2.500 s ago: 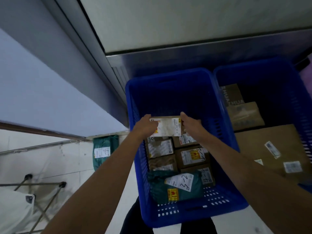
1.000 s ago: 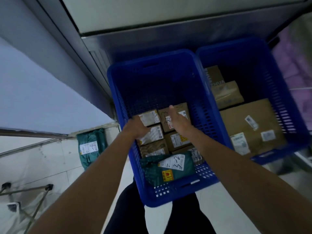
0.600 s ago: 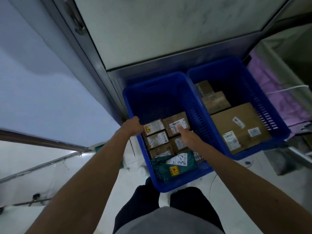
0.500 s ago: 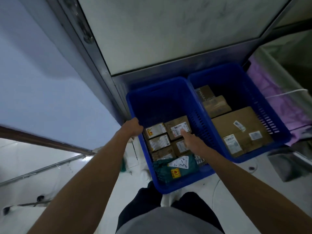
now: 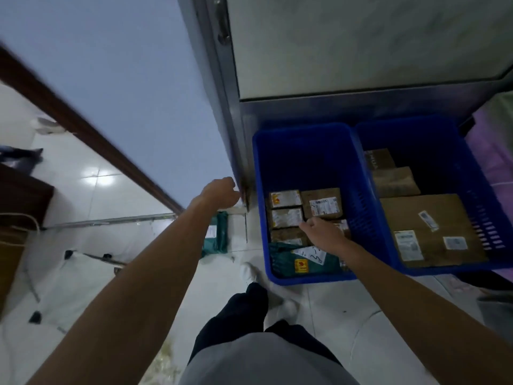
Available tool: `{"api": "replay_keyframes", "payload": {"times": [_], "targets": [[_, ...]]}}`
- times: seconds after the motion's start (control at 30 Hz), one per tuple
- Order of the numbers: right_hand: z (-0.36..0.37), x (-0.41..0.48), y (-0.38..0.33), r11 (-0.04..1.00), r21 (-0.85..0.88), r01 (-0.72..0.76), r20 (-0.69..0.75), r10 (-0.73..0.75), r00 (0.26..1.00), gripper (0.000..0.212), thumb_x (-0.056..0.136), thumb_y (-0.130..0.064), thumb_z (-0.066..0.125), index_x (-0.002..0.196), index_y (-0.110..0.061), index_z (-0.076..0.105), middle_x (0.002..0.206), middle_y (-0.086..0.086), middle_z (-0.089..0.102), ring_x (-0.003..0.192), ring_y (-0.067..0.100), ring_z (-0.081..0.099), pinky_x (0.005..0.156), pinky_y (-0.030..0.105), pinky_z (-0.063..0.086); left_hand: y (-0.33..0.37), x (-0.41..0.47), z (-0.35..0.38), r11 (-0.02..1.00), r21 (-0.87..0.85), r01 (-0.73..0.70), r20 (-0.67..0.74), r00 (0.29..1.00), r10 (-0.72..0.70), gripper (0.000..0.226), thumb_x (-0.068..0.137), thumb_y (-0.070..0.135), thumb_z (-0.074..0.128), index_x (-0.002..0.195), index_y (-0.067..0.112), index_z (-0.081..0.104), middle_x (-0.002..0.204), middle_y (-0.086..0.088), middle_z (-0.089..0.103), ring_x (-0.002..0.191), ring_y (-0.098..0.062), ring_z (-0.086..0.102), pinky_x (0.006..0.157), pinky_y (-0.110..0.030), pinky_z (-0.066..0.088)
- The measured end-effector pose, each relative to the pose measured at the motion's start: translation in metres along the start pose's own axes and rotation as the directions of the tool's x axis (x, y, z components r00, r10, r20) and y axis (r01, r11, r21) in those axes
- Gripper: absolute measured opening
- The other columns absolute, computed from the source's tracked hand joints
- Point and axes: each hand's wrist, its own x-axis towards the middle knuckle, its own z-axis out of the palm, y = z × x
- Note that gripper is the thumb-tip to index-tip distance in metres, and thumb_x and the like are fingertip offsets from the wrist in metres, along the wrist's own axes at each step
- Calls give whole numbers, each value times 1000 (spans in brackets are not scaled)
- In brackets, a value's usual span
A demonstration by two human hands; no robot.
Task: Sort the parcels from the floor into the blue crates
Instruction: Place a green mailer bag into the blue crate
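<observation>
Head view, looking down. One person, both forearms in shot.

Blue crates: two, side by side on the tiled floor (image 5: 347, 307), far edges against a metal frame (image 5: 222, 107).

Left crate (image 5: 302, 134): at least five brown boxes (image 5: 322, 204) with white labels, packed in two columns from the middle toward the near edge. Some are hidden under the right forearm. One green mailer (image 5: 288, 262) lies across the near edge. The far half shows bare crate bottom.

Right crate (image 5: 410, 126): three brown parcels. One large carton (image 5: 433, 218) with three white labels fills the near half. Two smaller parcels (image 5: 395, 182) sit along the left wall toward the far-left corner.

Floor: one floor parcel (image 5: 218, 234), green with a white label, lies left of the left crate at the foot of the metal frame. The left forearm partly covers it.

Left hand (image 5: 222, 191): outside the crates, beyond the left crate's left edge, over the floor and apart from the floor parcel. Fingers clenched under in a loose fist, nothing seen in it.

Right hand (image 5: 323, 234): inside the left crate, released, grasping nothing. Its fingertips (image 5: 304, 224) are down at the seam between the brown boxes, and the green mailer is just nearer than the wrist.

Dark trousers (image 5: 241, 309) and white shoes (image 5: 248, 272) stand at the left crate's near-left corner.
</observation>
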Motion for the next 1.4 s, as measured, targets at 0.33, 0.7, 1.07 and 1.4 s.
{"api": "replay_keyframes", "payload": {"times": [0.33,0.7,1.07,1.4], "targets": [[61,28,-90,993,-78,94,59,-89,994,62,105,-52,31,102,1,63,102,21,63,101,38,62,90,45,46,-104,-21,-2,968,-180,173,25,985,-171,49,100,29,50,145,10,50,150,-12,48,134,-33,48,111,-39,41],[210,179,-111,982,-181,50,39,-44,998,29,101,-15,41,120,-19,63,110,8,66,92,24,65,78,38,57,-232,96,91,818,-508,271,164,962,-217,37,103,13,46,136,-2,56,141,-19,55,127,-33,54,104,-37,43],[362,351,-54,992,-78,-102,20,103,994,26,94,-29,41,88,-24,66,79,-4,75,88,26,70,85,50,57,-371,226,264,466,-693,549,388,830,-400,35,99,20,53,128,4,61,124,-12,64,106,-24,62,85,-37,53],[494,506,-2,927,-369,-66,162,135,978,37,100,-35,41,129,-16,57,128,11,63,112,34,59,89,37,47,-441,352,425,521,-645,559,382,827,-413,40,95,17,54,134,7,53,123,-10,60,99,-26,61,81,-36,55]]}}
